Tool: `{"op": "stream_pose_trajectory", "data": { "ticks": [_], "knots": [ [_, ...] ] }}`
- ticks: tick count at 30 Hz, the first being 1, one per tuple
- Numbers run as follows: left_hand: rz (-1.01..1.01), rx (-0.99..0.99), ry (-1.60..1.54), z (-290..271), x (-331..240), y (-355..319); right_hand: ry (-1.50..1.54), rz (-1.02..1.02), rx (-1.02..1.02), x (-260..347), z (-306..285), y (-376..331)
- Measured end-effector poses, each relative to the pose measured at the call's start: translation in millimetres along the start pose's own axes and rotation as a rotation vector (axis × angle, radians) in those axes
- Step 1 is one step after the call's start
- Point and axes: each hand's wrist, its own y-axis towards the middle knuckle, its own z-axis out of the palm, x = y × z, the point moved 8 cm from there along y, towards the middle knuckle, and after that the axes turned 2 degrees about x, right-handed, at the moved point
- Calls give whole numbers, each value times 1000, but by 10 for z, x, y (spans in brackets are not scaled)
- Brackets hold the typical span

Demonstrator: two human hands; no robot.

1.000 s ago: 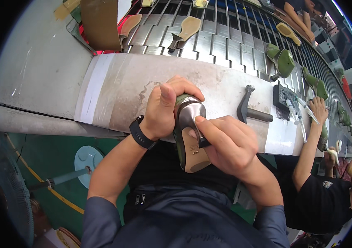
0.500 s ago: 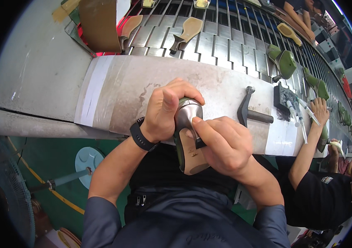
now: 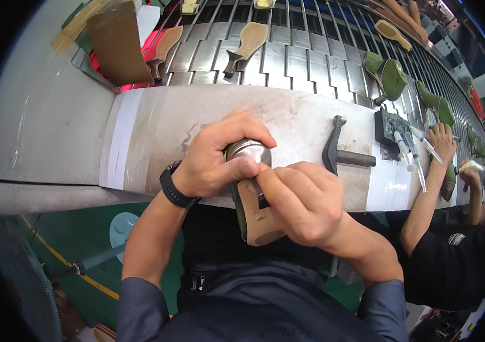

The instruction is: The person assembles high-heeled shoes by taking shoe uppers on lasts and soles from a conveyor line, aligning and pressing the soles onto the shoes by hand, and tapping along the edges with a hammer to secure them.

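A green high-heeled shoe with a tan sole (image 3: 252, 212) is held sole up at the near edge of the bench. My left hand (image 3: 219, 154) wraps round its back end, the thumb pressed onto the silver heel (image 3: 252, 149). Closed fingers of my right hand (image 3: 308, 202) grip the narrower part of that heel, close to the left thumb. Those fingers cover part of the heel and sole; the heel's dark tip shows beside them. On the bench to the right lies a hammer (image 3: 331, 149) with a dark head and handle, touched by neither hand.
Beyond the bench (image 3: 296, 122) runs a slatted metal conveyor (image 3: 288, 54) carrying tan soles with heels (image 3: 251, 43) and green shoes (image 3: 390, 78). A black block (image 3: 386, 131) with syringes (image 3: 406, 149) stands right of the hammer. A co-worker's arm (image 3: 429, 191) reaches in at right.
My left thumb, raised before, has come down onto the heel. Both hands and the shoe sit slightly further left in the picture, and the whole view has shifted a little.
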Motion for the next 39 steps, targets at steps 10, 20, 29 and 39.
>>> {"op": "stream_pose_trajectory", "data": {
  "ticks": [10,20,29,39],
  "knots": [
    [-98,-81,-80,-116,93,164,63,30,11,-419,133,103],
    [-246,-222,-78,-86,550,332,683,992,217,-1068,459,-438],
    [-241,-245,-61,-86,526,302,616,1128,559,-967,604,-241],
    [-248,-297,58,-192,501,274,368,980,377,-864,611,-269]
  ]
}}
